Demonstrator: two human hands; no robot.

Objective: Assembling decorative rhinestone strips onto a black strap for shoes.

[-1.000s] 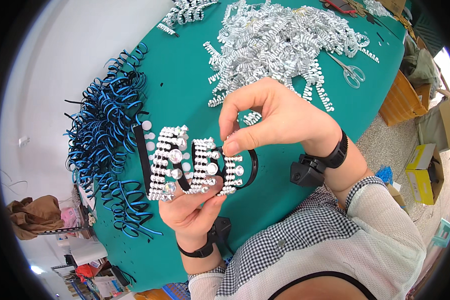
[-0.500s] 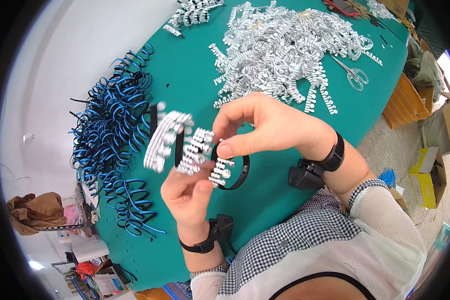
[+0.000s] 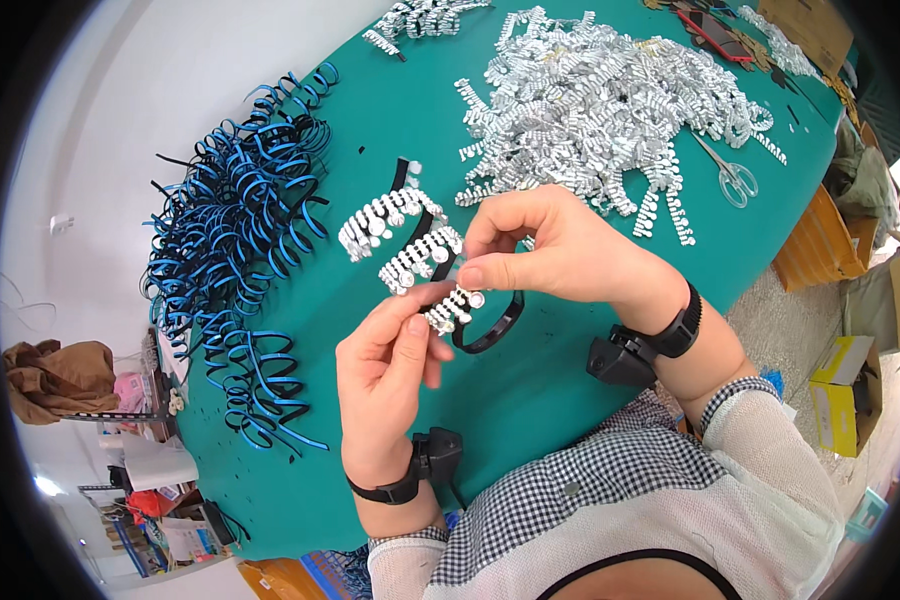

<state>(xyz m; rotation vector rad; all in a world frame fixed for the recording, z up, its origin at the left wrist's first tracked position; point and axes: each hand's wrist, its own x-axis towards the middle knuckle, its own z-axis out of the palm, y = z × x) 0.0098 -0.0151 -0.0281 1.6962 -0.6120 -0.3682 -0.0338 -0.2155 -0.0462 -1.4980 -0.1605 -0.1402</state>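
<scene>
1. The black headband (image 3: 490, 322) with sparkly silver strips is held up over the green table (image 3: 530, 390), which has bare room below it.
2. The left hand (image 3: 385, 375) pinches one strip from under.
3. The right hand (image 3: 545, 250) pinches it from above.
4. Shiny silver strips (image 3: 600, 110) and curly blue bands (image 3: 235, 230) lie in piles.

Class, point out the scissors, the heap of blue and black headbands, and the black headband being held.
scissors (image 3: 734, 177), head view, on the pivot.
blue and black headbands (image 3: 232, 215), head view, mid-heap.
black headband (image 3: 493, 327), head view, bare lower curve.
</scene>
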